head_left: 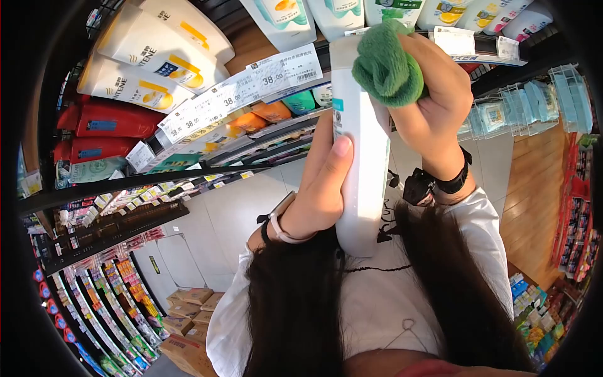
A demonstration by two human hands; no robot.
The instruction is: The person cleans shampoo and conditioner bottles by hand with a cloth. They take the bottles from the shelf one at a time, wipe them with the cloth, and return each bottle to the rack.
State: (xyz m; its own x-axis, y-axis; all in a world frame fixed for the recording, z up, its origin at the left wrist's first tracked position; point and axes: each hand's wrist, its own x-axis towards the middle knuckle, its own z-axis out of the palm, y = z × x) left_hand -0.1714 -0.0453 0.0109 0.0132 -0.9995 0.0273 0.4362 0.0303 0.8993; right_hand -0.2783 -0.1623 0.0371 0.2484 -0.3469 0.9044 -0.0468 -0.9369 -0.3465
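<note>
A tall white bottle [364, 169] is held up in front of the chest, seen from its narrow side. My left hand [320, 182] is wrapped round its lower middle, with the thumb on the near side. Bunched in my right hand [433, 94] is a green cloth [391, 66], which lies against the upper end of the bottle. The right fingers are curled round the cloth and partly hidden by it. A teal label shows on the bottle's left edge.
White bottles [154, 56] stand on the shelf at the upper left, above red ones [113, 119]. Price tags [239, 91] run along the shelf edge. More bottles [339, 16] line the top. Cardboard boxes [188, 339] sit on the floor at the lower left. Blue packs [490, 116] hang at the right.
</note>
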